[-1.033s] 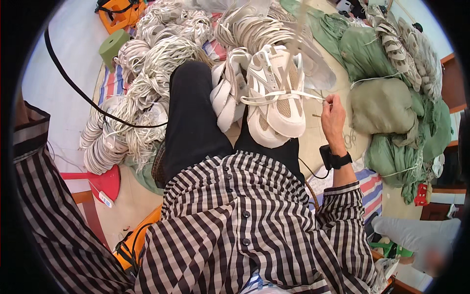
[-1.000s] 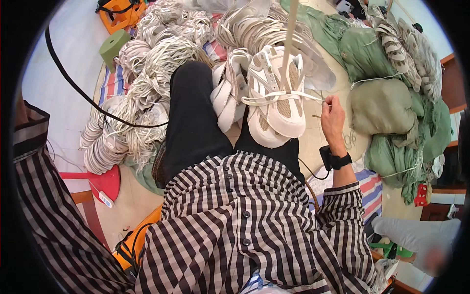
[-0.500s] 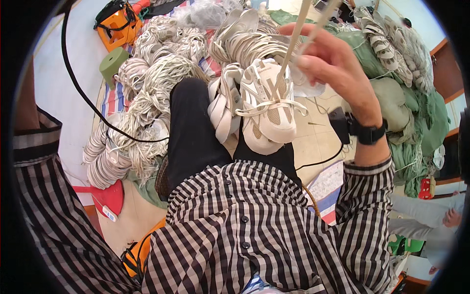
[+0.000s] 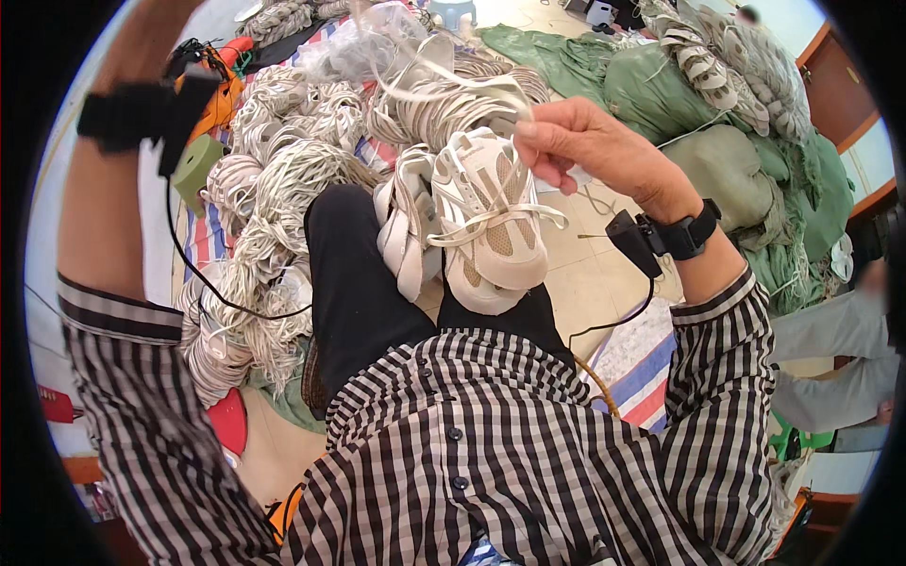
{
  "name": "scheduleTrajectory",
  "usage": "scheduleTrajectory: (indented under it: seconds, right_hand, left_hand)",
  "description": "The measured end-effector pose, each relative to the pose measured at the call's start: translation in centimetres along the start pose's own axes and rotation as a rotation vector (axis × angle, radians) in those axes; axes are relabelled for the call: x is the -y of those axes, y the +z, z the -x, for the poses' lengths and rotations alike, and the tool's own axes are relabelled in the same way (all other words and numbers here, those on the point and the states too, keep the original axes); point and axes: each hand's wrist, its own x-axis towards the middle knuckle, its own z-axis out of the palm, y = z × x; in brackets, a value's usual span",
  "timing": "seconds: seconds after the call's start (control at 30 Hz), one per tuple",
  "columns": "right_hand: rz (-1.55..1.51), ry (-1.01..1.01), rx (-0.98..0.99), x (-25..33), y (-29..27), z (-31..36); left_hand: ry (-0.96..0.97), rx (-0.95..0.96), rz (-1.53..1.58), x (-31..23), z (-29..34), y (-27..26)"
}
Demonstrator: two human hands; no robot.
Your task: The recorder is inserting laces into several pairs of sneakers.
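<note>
My right hand (image 4: 604,149) is raised beside a beige and white sneaker upper (image 4: 500,250), thumb and fingers pinching a pale shoelace (image 4: 517,102). The lace runs from the pinch in a loose, blurred curve up and to the left. Another stretch of lace crosses the upper's front in a tied-looking bow or knot. The upper rests over my right knee on top of more stacked uppers. Beside it, toward my left knee, hang further nested uppers (image 4: 404,222). At the upper left my left hand (image 4: 156,38) is lifted high, with its fingers out of the picture.
Piles of uppers and laces (image 4: 307,184) lie ahead and to my left. Green sacks (image 4: 713,170) stand at the right. A black cable (image 4: 193,269) hangs from my left wrist; another runs from my right. Someone in grey trousers (image 4: 830,340) is at far right.
My left arm has swung up and inward, bringing its wrist into view. My right hand has lowered slightly and moved left. The lace, upright and taut before, now curves loosely.
</note>
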Motion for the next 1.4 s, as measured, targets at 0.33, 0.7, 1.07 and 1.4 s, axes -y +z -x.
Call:
scheduleTrajectory:
  seconds: [0.33, 0.7, 1.07, 1.4]
  right_hand:
    - [-0.393, 0.012, -0.248, -2.9, -1.4, -0.8]
    - [-0.382, -0.017, -0.289, -3.0, -0.7, -0.8]
    - [-0.367, -0.062, -0.265, -2.6, 0.3, -1.2]
    - [-0.069, 0.016, -0.127, 0.3, 2.4, -2.4]
  left_hand:
    - [-0.107, 0.432, -0.271, 3.2, 21.6, 13.2]
    - [0.009, 0.401, -0.379, 5.4, 26.7, 15.0]
    - [-0.052, 0.397, -0.366, 2.4, 27.3, 12.6]
    - [0.290, 0.569, 0.012, 2.8, 25.5, 20.6]
